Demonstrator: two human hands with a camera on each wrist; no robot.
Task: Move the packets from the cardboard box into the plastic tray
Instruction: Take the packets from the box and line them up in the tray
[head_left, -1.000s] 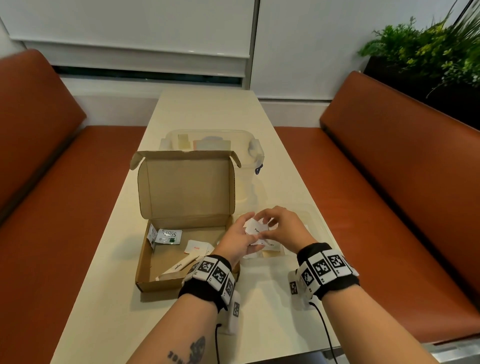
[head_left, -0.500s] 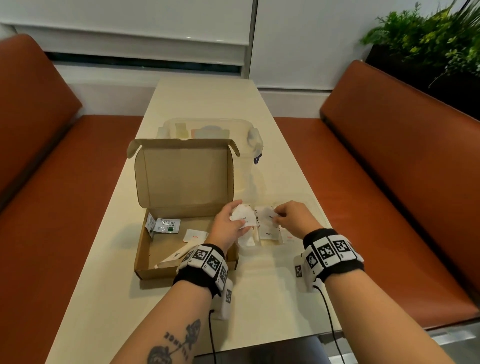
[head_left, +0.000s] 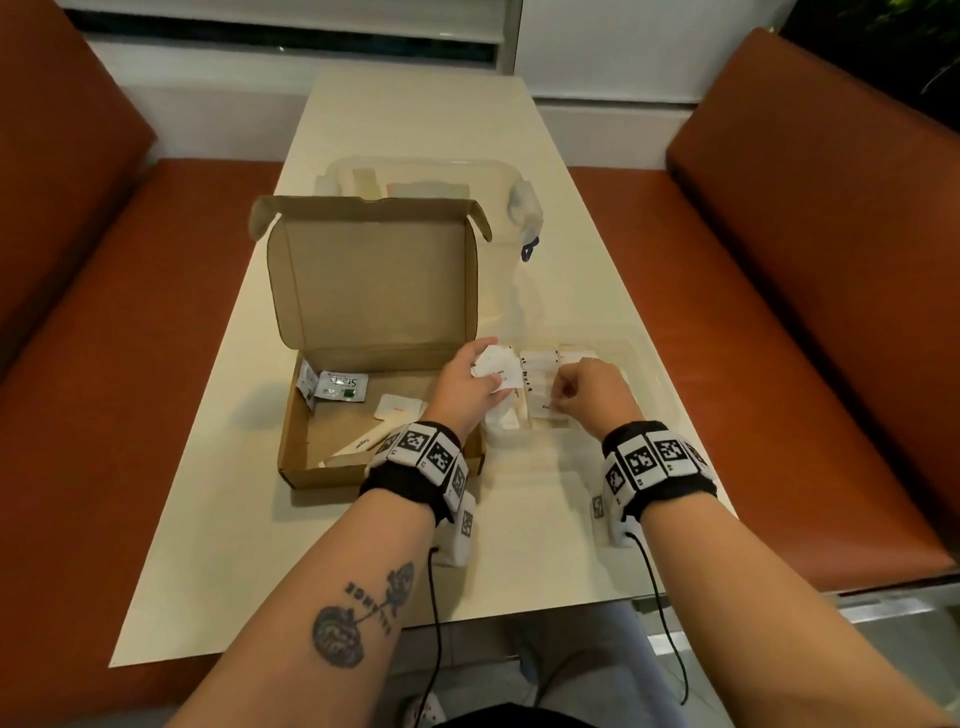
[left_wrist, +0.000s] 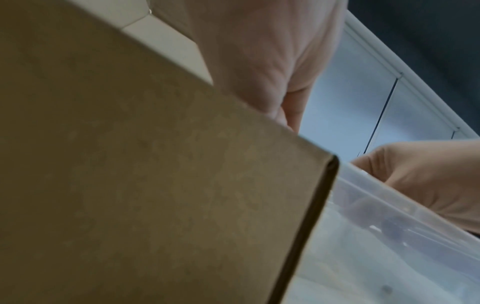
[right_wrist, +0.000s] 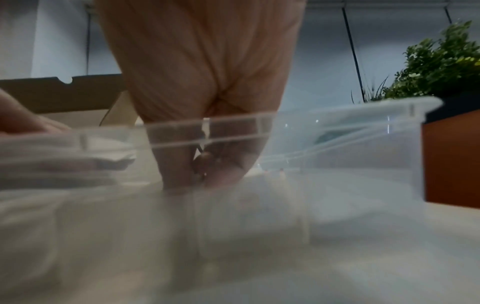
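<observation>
Left hand (head_left: 464, 391) grip curled round white packets (head_left: 496, 370), over cardboard box (head_left: 332, 470) right edge. Right hand (head_left: 589, 395) grip pinching packet (head_left: 545, 410) inside plastic tray (head_left: 641, 358), just beside. Bench (head_left: 415, 119) open beyond.

The brown cardboard box (left_wrist: 155, 185) fills the left wrist view, hiding the left hand's fingertips. The clear plastic tray wall (right_wrist: 337, 156) blurs the right hand's fingers (right_wrist: 182, 164); printing on the white paper packets (head_left: 540, 384) is illegible
</observation>
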